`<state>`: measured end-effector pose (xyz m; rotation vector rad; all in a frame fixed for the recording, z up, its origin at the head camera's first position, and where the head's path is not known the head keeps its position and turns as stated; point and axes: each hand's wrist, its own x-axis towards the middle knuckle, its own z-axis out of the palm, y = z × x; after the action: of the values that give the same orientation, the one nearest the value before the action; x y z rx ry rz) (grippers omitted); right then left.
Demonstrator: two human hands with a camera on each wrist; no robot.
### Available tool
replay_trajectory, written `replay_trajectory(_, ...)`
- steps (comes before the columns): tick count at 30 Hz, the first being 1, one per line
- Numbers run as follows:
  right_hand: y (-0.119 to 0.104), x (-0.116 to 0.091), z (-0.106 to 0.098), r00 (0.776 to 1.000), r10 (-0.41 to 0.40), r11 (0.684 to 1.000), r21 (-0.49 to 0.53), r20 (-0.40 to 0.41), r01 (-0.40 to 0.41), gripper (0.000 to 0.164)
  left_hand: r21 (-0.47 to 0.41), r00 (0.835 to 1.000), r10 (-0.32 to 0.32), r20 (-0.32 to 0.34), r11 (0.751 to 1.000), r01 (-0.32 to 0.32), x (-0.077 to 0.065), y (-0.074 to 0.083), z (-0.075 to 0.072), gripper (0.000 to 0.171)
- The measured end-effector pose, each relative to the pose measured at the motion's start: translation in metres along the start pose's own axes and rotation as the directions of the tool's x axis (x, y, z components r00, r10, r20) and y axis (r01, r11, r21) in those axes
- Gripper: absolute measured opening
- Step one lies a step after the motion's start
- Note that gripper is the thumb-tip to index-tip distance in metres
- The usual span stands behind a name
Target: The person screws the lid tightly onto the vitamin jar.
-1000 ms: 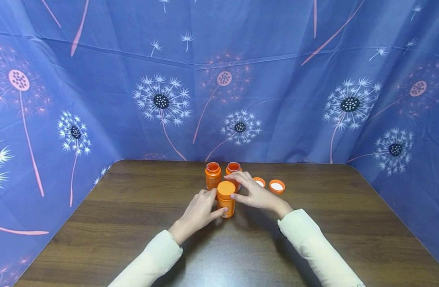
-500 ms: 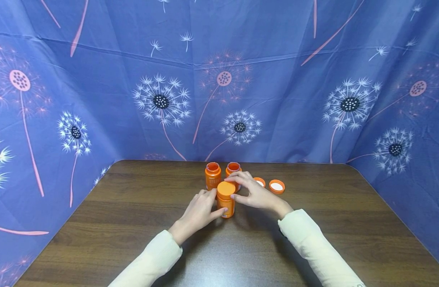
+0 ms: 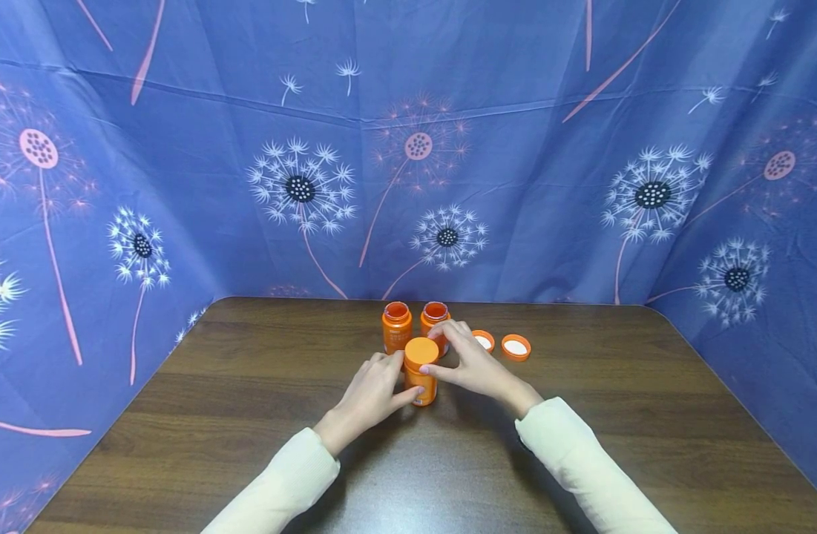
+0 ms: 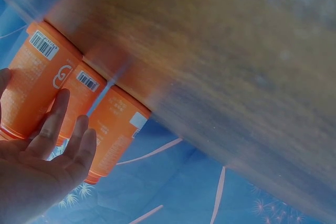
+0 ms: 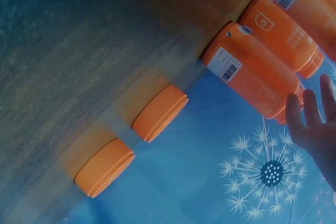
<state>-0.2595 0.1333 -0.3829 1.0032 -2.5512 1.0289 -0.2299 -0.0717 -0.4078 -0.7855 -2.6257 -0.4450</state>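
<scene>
An orange bottle (image 3: 420, 387) with an orange lid (image 3: 421, 351) on its top stands upright on the table in the head view. My left hand (image 3: 369, 391) holds its body, thumb on the near side and index finger on the left. My right hand (image 3: 473, 365) pinches the lid from the right, thumb at the front edge and fingers behind. In the left wrist view, the held bottle (image 4: 39, 80) shows a barcode, and my other left fingers (image 4: 83, 150) stretch past it. The right wrist view catches several right fingers (image 5: 311, 109); the grip on the lid is outside it.
Two lidless orange bottles, one left (image 3: 396, 330) and one right (image 3: 435, 311), stand close behind the held one. Two orange lids, one near (image 3: 483, 340) and one farther right (image 3: 516, 347), lie white side up on the wooden table (image 3: 248, 386). A blue patterned cloth (image 3: 355, 148) hangs behind.
My right thumb has slid left along the lid's front edge, and the right fingers have drawn in a little nearer the lid. The left hand and the bottle have kept their place.
</scene>
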Motion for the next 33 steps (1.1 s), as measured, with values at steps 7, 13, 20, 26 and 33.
replay_trajectory(7, -0.002, -0.001, 0.001, 1.0, 0.026, 1.0, -0.002, -0.002, -0.026, 0.049, 0.0, 1.0, -0.003, 0.005, 1.0, 0.003, 0.0, 0.001, -0.001, 0.044)
replay_trajectory(13, -0.003, -0.001, -0.003, 0.999, 0.027, 1.0, -0.011, 0.03, -0.026, 0.057, -0.007, 1.0, -0.009, 0.013, 1.0, 0.009, 0.0, 0.001, -0.002, 0.044)
replay_trajectory(20, -0.001, 0.001, -0.011, 0.995, -0.031, 0.999, 0.031, 0.094, 0.028, 0.058, -0.015, 1.0, -0.015, 0.023, 1.0, 0.015, 0.0, 0.002, -0.002, 0.045)
replay_trajectory(26, -0.003, 0.002, -0.015, 0.985, -0.041, 0.996, 0.079, 0.168, 0.028, 0.053, -0.017, 1.0, -0.009, 0.021, 1.0, 0.009, 0.0, 0.002, -0.003, 0.044)
replay_trajectory(33, -0.003, 0.003, -0.017, 0.982, -0.045, 0.997, 0.075, 0.184, 0.032, 0.048, -0.029, 0.999, -0.013, 0.03, 0.999, 0.014, 0.001, 0.001, -0.004, 0.045)
